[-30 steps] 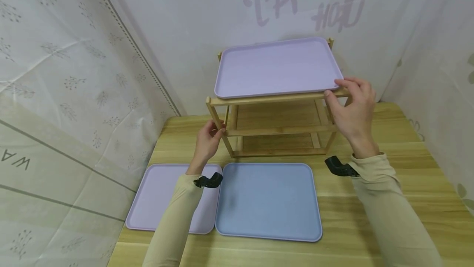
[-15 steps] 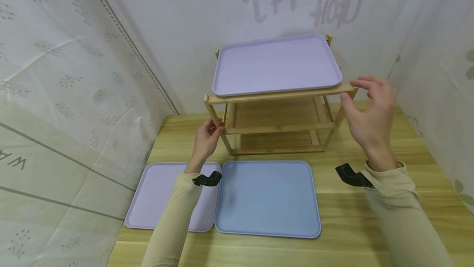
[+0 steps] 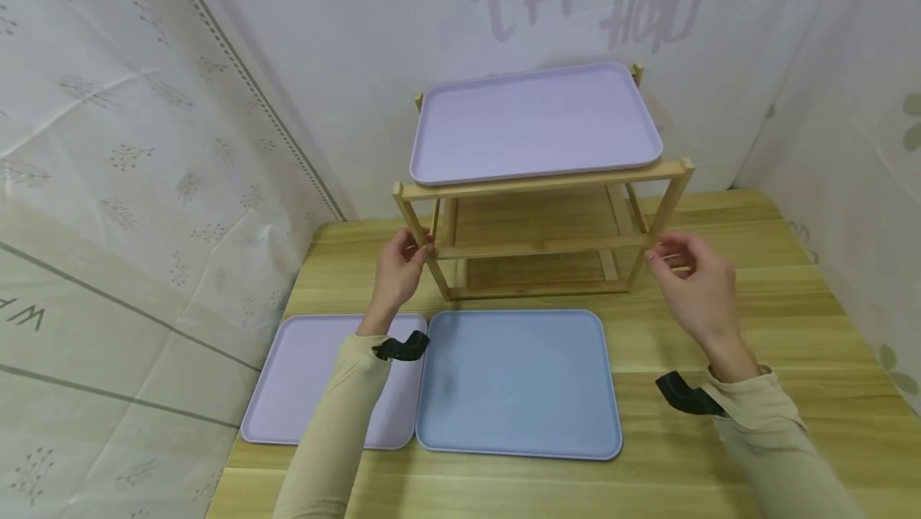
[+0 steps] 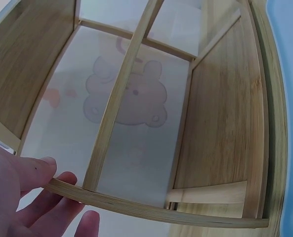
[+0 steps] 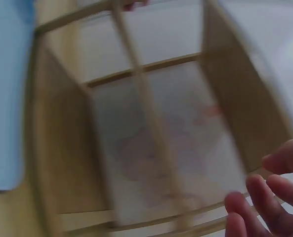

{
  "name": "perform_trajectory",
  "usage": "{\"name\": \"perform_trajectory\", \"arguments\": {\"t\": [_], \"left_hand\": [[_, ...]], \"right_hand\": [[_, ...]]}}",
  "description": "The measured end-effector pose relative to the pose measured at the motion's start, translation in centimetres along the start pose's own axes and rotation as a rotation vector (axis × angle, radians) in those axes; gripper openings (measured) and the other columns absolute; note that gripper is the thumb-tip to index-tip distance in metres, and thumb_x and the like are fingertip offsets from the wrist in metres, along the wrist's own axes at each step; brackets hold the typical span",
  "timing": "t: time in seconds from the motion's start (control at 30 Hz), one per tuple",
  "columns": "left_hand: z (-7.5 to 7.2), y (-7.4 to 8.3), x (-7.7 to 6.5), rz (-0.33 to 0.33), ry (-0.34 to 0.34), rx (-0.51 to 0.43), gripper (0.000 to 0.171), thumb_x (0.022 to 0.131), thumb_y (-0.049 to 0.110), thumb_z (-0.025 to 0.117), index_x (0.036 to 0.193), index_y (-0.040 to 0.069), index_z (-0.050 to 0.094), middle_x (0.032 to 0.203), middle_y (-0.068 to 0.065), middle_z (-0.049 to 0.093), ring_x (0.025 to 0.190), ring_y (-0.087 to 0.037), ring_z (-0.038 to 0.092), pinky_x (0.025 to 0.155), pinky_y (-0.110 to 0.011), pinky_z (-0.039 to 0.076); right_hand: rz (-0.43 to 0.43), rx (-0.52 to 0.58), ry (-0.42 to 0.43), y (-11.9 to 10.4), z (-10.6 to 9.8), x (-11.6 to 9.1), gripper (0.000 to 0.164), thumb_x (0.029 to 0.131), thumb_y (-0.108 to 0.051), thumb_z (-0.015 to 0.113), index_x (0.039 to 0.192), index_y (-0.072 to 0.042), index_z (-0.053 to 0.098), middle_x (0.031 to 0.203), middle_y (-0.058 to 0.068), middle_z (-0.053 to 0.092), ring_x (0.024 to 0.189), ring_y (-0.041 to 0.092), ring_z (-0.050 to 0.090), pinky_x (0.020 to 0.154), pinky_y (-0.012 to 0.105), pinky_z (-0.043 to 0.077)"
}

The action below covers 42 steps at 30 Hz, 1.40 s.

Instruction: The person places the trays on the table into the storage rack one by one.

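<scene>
A bamboo rack (image 3: pixel 532 250) with open shelves stands near the back of the table. On its top lies a lilac tray (image 3: pixel 536 125), slightly skewed. My left hand (image 3: pixel 400 271) grips the rack's left front post; in the left wrist view, the thumb (image 4: pixel 40 170) and fingers hold the post from both sides. My right hand (image 3: pixel 694 283) is at the right front post, with its fingertips beside the wood. Blurred fingers (image 5: pixel 257 195) stand loosely bent and apart by the post in the right wrist view, so contact is unclear.
In front of the rack lies a blue tray (image 3: pixel 518 383) on the wooden table (image 3: pixel 719 455). Another lilac tray (image 3: pixel 309 379) sits left of it, partly under my left forearm. Patterned curtains (image 3: pixel 137 183) hang at the back and sides.
My right hand has let go of the top tray's right front corner, swung right, and come down to the right post. My left hand stays on the left post.
</scene>
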<state>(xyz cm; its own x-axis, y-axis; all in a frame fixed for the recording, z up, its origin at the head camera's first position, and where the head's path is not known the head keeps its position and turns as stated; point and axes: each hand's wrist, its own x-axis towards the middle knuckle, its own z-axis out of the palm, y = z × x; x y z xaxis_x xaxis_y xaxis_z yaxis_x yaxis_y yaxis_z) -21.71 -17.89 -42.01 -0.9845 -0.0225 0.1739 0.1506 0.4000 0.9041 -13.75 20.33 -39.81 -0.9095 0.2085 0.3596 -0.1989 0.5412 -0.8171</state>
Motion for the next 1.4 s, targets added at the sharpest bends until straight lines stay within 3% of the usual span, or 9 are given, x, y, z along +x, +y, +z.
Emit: {"name": "perform_trajectory", "arguments": {"t": [0.13,0.27,0.37,0.47,0.6,0.77,1.27,1.4], "left_hand": [[0.0,0.1,0.0,-0.003,0.0,-0.008,0.028,0.093,0.001,0.058,0.12,-0.007,0.057,0.115,-0.026,0.064,0.109,-0.037,0.065,0.093,-0.041,0.054],[0.0,0.1,-0.1,-0.006,-0.001,-0.012,0.028,0.093,0.001,0.058,0.12,-0.007,0.057,0.115,-0.026,0.065,0.109,-0.036,0.065,0.093,-0.04,0.054],[0.0,0.1,-0.2,-0.009,-0.001,-0.011,0.029,0.093,0.001,0.058,0.121,-0.007,0.057,0.115,-0.025,0.065,0.109,-0.036,0.065,0.093,-0.04,0.054],[0.0,0.1,-0.2,-0.014,-0.002,-0.014,0.029,0.093,0.001,0.058,0.121,-0.007,0.057,0.115,-0.025,0.065,0.109,-0.035,0.065,0.093,-0.039,0.054],[0.0,0.1,-0.1,-0.007,-0.004,-0.024,0.028,0.093,0.0,0.058,0.12,-0.008,0.057,0.115,-0.026,0.064,0.109,-0.036,0.065,0.092,-0.039,0.054],[0.0,0.2,-0.1,0.003,-0.002,-0.027,0.028,0.093,0.0,0.058,0.12,-0.009,0.057,0.115,-0.027,0.064,0.108,-0.038,0.065,0.092,-0.041,0.054],[-0.3,0.2,-0.2,-0.012,-0.012,0.008,0.027,0.094,0.005,0.059,0.119,-0.005,0.06,0.116,-0.022,0.066,0.109,-0.035,0.065,0.094,-0.044,0.053],[-0.5,2.2,-0.8,-0.023,-0.031,0.021,0.028,0.094,0.003,0.058,0.12,-0.009,0.059,0.117,-0.026,0.064,0.11,-0.038,0.063,0.095,-0.047,0.051]], "right_hand": [[0.091,-0.03,-0.229,3.3,1.4,-1.6,0.028,0.093,-0.017,0.06,0.116,0.0,0.062,0.097,0.015,0.068,0.073,-0.005,0.059,0.061,0.014,0.048],[0.199,-0.015,-0.472,6.0,2.8,-3.2,0.034,0.094,-0.015,0.058,0.121,0.004,0.057,0.097,0.019,0.068,0.073,0.016,0.067,0.06,0.023,0.052],[0.264,-0.029,-0.598,7.3,3.6,-4.4,0.036,0.093,-0.016,0.061,0.12,0.008,0.056,0.093,0.019,0.069,0.072,0.023,0.066,0.059,0.028,0.053],[0.302,-0.08,-0.679,8.1,4.0,-5.4,0.037,0.091,-0.02,0.064,0.115,0.008,0.057,0.09,0.016,0.069,0.071,0.02,0.064,0.06,0.029,0.05],[0.323,-0.155,-0.724,8.6,4.3,-6.5,0.038,0.089,-0.026,0.066,0.11,0.006,0.06,0.087,0.011,0.069,0.073,0.015,0.06,0.062,0.029,0.046],[0.317,-0.22,-0.719,9.0,4.5,-7.3,0.038,0.087,-0.028,0.069,0.105,0.004,0.061,0.085,0.009,0.067,0.074,0.015,0.058,0.064,0.03,0.046],[0.33,-0.271,-0.799,8.4,4.8,-8.0,0.025,0.08,-0.023,0.074,0.083,-0.002,0.062,0.076,0.005,0.062,0.068,0.018,0.053,0.06,0.029,0.042],[0.309,-0.289,-0.806,8.3,4.9,-8.1,0.023,0.08,-0.022,0.074,0.082,-0.003,0.061,0.075,0.004,0.061,0.067,0.017,0.052,0.059,0.029,0.041]]}}
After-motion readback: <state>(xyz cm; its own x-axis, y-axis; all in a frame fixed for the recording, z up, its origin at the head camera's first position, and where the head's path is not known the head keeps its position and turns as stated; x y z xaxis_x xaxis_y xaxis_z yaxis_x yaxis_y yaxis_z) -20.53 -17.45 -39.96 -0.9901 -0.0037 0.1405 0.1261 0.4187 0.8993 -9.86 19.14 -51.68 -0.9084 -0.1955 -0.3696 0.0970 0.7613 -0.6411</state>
